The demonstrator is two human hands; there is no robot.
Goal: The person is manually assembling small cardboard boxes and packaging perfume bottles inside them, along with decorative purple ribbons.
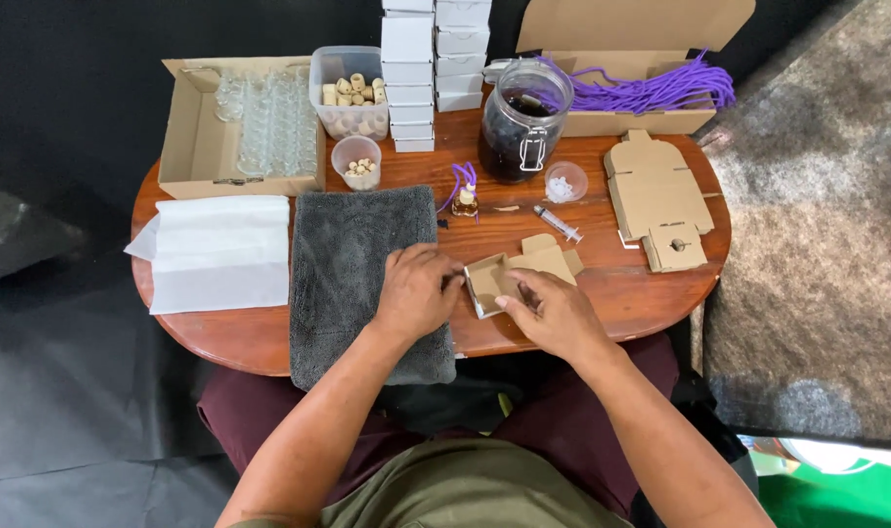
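A small brown cardboard box (509,272), partly folded, lies on the wooden table (641,284) near its front edge. My left hand (416,291) presses against the box's left side, resting over the edge of a grey towel (352,254). My right hand (555,313) holds the box's front right part, fingers on the cardboard. Just behind the box stands a tiny bottle with a purple cord (465,198), and a syringe (559,224) lies to its right.
Flat cardboard blanks (655,196) lie at right. A dark glass jar (521,122), a small dish (566,182), a box of purple cords (651,88), stacked white boxes (434,68), a tub of corks (349,93), a cork cup (356,161), a box of glass vials (260,122) and white paper (220,249).
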